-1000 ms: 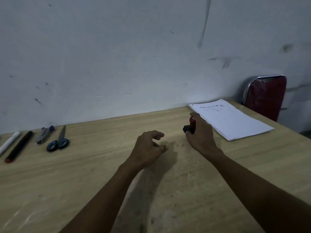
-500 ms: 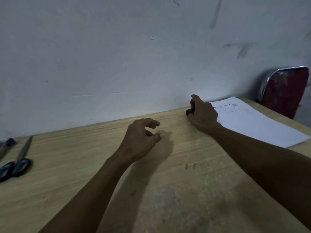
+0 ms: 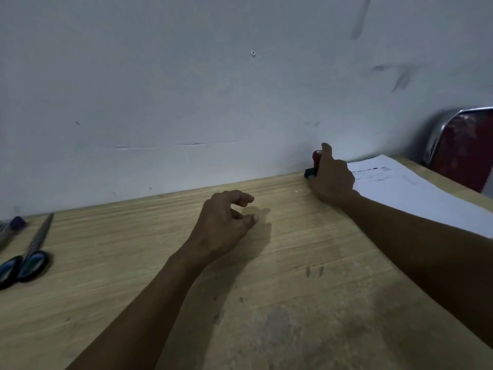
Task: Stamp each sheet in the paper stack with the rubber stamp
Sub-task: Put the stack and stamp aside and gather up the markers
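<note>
A white paper stack [image 3: 410, 194] lies at the right of the wooden table [image 3: 133, 263], with faint print near its far end. My right hand [image 3: 332, 180] is closed around the rubber stamp [image 3: 314, 163], which has a red handle and a dark base and stands by the wall, just left of the stack. The hand hides most of the stamp. My left hand [image 3: 224, 225] hovers over the middle of the table with its fingers curled and apart, holding nothing.
Blue-handled scissors [image 3: 26, 257] and a pen [image 3: 12, 227] lie at the table's left edge. A red chair back with a chrome frame [image 3: 464, 148] stands behind the table's right corner. The white wall [image 3: 213, 89] runs along the far side.
My right hand has carried the stamp away from me to the wall, beside the stack's far corner. The view has swung right, so the scissors sit at the left edge.
</note>
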Motion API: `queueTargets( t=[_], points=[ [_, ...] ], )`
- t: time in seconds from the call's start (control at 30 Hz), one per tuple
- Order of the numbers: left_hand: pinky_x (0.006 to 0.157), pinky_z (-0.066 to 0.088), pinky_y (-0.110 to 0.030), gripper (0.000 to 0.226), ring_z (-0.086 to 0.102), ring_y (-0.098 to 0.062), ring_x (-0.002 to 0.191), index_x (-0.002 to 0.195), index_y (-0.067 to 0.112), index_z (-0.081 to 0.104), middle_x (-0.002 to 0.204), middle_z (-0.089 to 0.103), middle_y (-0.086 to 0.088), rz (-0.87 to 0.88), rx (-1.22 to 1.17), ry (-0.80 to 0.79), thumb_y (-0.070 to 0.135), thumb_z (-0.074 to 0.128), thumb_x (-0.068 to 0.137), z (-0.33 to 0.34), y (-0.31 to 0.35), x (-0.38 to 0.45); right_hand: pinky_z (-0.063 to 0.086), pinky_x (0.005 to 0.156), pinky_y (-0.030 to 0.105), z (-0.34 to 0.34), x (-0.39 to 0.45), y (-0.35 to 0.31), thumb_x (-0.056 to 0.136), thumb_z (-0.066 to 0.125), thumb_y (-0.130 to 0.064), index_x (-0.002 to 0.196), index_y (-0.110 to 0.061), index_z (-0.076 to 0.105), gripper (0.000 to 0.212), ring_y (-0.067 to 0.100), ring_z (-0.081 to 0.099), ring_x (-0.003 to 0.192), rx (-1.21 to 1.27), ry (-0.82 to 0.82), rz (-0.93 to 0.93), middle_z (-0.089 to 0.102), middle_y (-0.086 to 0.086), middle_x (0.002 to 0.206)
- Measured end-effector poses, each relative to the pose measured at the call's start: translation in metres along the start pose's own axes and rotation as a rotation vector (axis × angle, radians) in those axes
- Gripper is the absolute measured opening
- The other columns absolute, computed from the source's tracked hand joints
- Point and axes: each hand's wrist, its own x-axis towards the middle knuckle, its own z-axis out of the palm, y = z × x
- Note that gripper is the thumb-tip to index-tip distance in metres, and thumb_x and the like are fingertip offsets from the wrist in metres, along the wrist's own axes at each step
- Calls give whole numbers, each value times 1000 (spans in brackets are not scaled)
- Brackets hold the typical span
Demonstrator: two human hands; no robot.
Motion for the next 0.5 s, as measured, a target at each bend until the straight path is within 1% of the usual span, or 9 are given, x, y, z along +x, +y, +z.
queueTargets(
  t=[0.07, 0.17, 0.27, 0.33, 0.43, 0.5],
  points=[
    [63, 46, -11, 37, 66, -4, 81, 116, 24, 65, 113, 63, 8, 1, 2, 6, 26, 75, 81, -1, 2, -1, 44, 85, 44, 1, -1, -1, 87, 60, -21, 148, -18, 16, 75, 39, 49, 114, 17, -5, 18, 58, 20, 115],
    [67, 49, -14, 38, 65, -4, 82, 118, 24, 65, 113, 63, 7, 13, 12, 22, 26, 75, 81, -6, 7, -5, 41, 79, 43, -1, -8, -5, 85, 61, -23, 150, -17, 11, 83, 37, 42, 119, -2, 10, 19, 52, 18, 121],
    [69, 52, -18, 38, 66, -6, 82, 116, 23, 66, 112, 63, 6, 16, 2, 43, 27, 75, 80, -13, 12, -12, 37, 73, 39, -6, -24, -15, 79, 65, -20, 148, -17, 16, 84, 35, 38, 118, 0, 59, 8, 45, 16, 125],
    [70, 53, -21, 37, 67, -7, 81, 115, 23, 66, 111, 63, 6, 7, -17, 59, 28, 76, 79, -19, 16, -19, 40, 75, 39, -9, -43, -23, 74, 68, -20, 147, -15, 20, 87, 35, 38, 116, -12, 103, -17, 43, 16, 126],
    [68, 53, -22, 35, 67, -9, 81, 114, 22, 66, 112, 62, 6, -18, -46, 81, 25, 76, 80, -28, 21, -35, 45, 83, 41, -12, -78, -39, 70, 69, -20, 141, -14, 31, 80, 34, 38, 115, 16, 134, -112, 43, 14, 127],
    [67, 54, -21, 34, 68, -10, 80, 113, 21, 67, 111, 63, 6, -37, -57, 104, 22, 76, 80, -38, 23, -50, 45, 77, 38, -15, -106, -54, 73, 68, -20, 134, -16, 38, 68, 31, 38, 118, 85, 76, -189, 45, 10, 124]
  ],
)
